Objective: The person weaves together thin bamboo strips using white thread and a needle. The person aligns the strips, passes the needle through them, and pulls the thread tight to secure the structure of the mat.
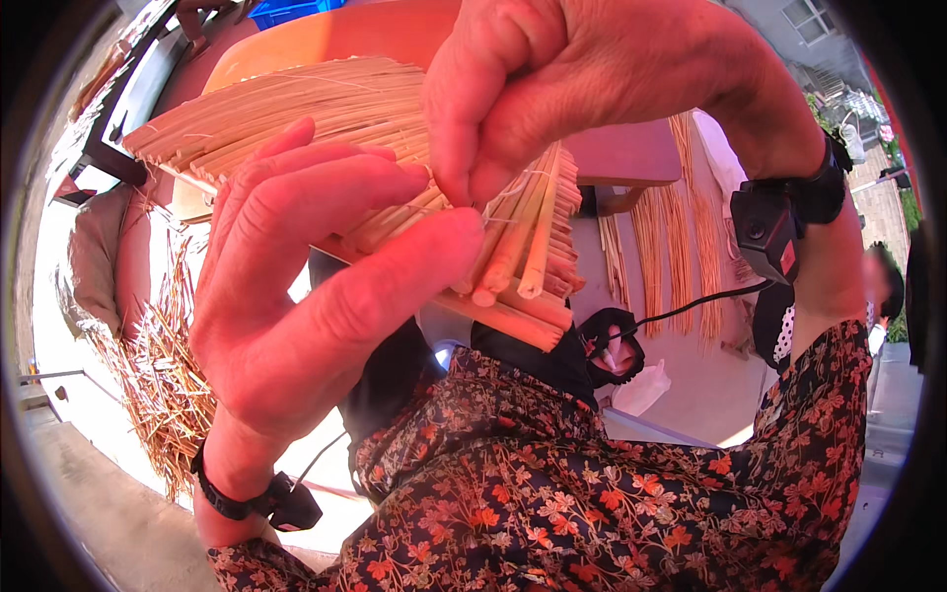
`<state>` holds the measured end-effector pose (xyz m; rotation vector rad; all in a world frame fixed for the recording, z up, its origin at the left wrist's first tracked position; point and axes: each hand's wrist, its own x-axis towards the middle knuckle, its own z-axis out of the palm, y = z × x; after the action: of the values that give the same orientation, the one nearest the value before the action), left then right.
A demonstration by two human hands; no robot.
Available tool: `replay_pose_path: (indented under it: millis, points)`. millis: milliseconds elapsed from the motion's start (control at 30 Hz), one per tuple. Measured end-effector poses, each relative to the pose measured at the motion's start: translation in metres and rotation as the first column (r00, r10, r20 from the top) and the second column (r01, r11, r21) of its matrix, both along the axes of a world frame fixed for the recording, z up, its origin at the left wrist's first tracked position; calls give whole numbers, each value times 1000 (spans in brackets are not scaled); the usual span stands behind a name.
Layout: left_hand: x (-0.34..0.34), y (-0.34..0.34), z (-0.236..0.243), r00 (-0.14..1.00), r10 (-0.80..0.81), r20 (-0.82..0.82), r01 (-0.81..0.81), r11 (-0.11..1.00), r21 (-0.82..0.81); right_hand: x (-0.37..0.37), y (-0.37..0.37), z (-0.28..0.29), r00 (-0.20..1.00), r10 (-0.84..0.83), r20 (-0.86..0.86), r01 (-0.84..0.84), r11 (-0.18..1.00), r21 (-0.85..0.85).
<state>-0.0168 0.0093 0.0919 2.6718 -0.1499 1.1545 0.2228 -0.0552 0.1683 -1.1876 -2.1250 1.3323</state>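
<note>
A woven mat of pale straw stalks (296,94) spans the middle of the head view, with thin white threads across it and several loose-ended stalks (528,247) poking toward me. My left hand (306,286) grips the mat from the left, thumb and curved fingers on the stalks, with its index fingertip close to my right hand. My right hand (528,79) is closed in a pinch over the mat among the threads; what is between its fingertips is too hidden to make out.
An orange table (355,30) is behind the mat, with a blue crate (291,12) beyond. A straw heap (158,395) lies at left, long stalks (671,276) on the floor at right. A cable (691,302) runs from the device at my right wrist. A person (883,286) is at far right.
</note>
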Motion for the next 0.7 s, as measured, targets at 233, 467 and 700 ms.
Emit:
replay_pose_path:
  millis: [233,467,700]
  points:
    - [39,48,103,976,-146,164,145,989,21,44,0,52,913,-61,-404,142,974,173]
    - [91,69,138,958,-270,93,275,961,-40,86,-3,34,595,-311,-741,347,931,-111]
    - [113,84,150,891,-443,-95,420,886,-199,97,-17,20,690,-305,-657,508,850,139]
